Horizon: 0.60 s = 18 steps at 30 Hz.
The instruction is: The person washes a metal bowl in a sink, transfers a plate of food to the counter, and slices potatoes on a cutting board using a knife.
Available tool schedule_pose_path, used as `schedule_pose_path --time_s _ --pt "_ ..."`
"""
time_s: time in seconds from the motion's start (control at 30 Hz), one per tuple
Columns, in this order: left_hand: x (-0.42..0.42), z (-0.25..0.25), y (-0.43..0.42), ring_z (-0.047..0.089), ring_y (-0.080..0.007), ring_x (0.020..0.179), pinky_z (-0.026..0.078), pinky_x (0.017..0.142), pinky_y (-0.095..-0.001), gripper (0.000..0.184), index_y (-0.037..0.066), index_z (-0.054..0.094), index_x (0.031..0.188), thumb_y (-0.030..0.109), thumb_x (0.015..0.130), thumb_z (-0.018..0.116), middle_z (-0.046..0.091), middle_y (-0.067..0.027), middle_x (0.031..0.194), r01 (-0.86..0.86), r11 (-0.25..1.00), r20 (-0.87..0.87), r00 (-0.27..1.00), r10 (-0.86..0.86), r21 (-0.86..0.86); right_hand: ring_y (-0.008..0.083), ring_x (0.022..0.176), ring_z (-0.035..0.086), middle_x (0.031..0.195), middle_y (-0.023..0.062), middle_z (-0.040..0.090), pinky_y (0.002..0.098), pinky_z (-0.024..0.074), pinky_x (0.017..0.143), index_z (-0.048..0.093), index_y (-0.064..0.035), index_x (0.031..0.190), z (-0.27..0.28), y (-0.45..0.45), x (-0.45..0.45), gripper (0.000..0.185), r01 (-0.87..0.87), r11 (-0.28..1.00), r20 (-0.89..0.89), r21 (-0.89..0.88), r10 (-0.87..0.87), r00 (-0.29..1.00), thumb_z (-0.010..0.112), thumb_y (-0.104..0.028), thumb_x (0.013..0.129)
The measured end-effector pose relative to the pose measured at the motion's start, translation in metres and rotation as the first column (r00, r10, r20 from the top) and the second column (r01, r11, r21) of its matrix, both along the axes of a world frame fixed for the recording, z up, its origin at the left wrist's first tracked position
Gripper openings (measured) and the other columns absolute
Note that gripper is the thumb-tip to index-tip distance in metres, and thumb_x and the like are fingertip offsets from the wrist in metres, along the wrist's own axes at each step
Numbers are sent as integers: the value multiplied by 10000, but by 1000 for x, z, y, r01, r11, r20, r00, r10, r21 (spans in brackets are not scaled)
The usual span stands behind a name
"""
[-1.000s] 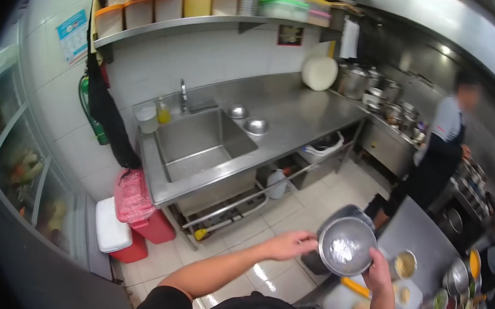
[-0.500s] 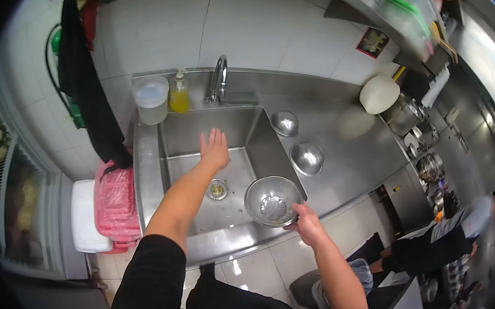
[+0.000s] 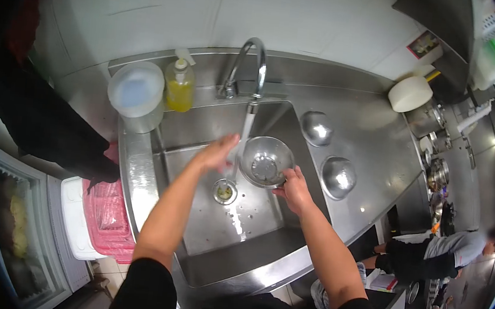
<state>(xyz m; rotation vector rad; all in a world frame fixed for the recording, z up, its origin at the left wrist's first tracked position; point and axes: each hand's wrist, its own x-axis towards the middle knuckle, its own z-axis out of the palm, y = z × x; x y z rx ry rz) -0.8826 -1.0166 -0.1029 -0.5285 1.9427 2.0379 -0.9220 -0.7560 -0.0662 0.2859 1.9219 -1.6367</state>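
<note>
My right hand [image 3: 293, 191] grips the rim of a round metal bowl [image 3: 282, 152], held over the steel sink [image 3: 216, 229] with its inside facing up. Water streams from the curved faucet [image 3: 261, 66] just left of the bowl. Beside the stream, my left hand [image 3: 217, 154] is slightly blurred, its fingers stretched out and holding nothing. Below it, the drain [image 3: 225, 193] has greenish-yellow bits in it. Two more metal bowls [image 3: 317, 128] [image 3: 339, 178] sit upside down on the counter to the right.
A lidded plastic tub [image 3: 137, 96] and a yellow soap bottle [image 3: 180, 88] stand behind the sink's left corner. A white container [image 3: 410, 94] and pots [image 3: 426, 119] are at the counter's far right. A co-worker [image 3: 447, 251] stands at the right; pink wrapped packages [image 3: 107, 218] lie at left.
Water now runs from the faucet. The bowl in my right hand has moved from the sink's front right edge inward, close to the stream. My left hand has come down from nearer the faucet.
</note>
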Motion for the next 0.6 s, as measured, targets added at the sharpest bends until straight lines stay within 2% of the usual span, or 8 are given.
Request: schedule_pose_path --time_s 0.07,0.17,0.27,0.37,0.43,0.5,0.53,0.6 --pt "34 -25 16 749 -265 823 570 552 -367 539 56 469 1468 361 1026 508 596 -224 1379 -84 943 101 993 54 322 300 1128 632 1402 221 520 405 588 834 134 -24 1620 -19 -36 3 804 -11 1000 75 1 11 997 545 -247 967" --pt "34 -86 6 729 -250 694 529 488 -334 393 6 571 1300 250 995 527 706 -180 1042 -281 909 140 959 248 309 292 1053 673 1386 219 542 378 586 838 288 -12 1569 -92 -67 -8 705 -84 484 -261 871 601 756 581 -178 950" --pt "20 -98 -2 721 -236 668 501 447 -305 304 -35 619 1173 159 962 518 703 -133 876 -212 961 272 949 159 178 317 909 690 1298 249 591 372 573 768 367 33 1482 -93 -102 -21 678 86 555 -544 828 754 369 630 -263 932" --pt "9 -47 -2 745 -284 772 575 568 -382 305 -49 653 1161 106 926 537 719 -216 984 273 917 335 927 -169 -292 283 870 715 1076 205 700 388 588 794 584 35 1298 -38 -156 -27 461 -188 982 -259 31 190 947 687 -168 897" --pt "15 -39 -14 725 -322 1065 593 863 -454 387 57 647 1289 73 918 538 703 -281 1163 340 583 215 937 -274 -738 259 820 718 937 178 712 394 588 775 668 11 1170 -19 -162 -31 335 -174 973 -316 154 215 924 686 -186 899" --pt "20 -14 -18 670 -330 1179 547 964 -466 414 115 635 1325 74 928 524 696 -274 1192 208 568 170 978 -119 -796 319 635 675 656 125 704 410 565 665 761 -74 838 -28 -154 -38 289 -126 891 -534 437 370 760 635 -324 910" --pt "21 2 -19 642 -333 1236 524 1014 -472 431 144 629 1342 74 932 517 693 -271 1206 140 550 138 989 -45 -824 335 738 690 774 154 719 425 565 737 756 -86 939 -29 -151 -33 298 -226 789 -484 571 546 684 617 -349 921" --pt "15 -27 -32 735 -318 928 598 775 -427 401 109 580 1389 202 1004 515 727 -228 1017 117 698 68 993 -97 -707 366 943 721 1011 212 750 455 566 881 746 -110 1140 -35 -135 -14 387 -357 500 -301 789 821 486 580 -399 944"
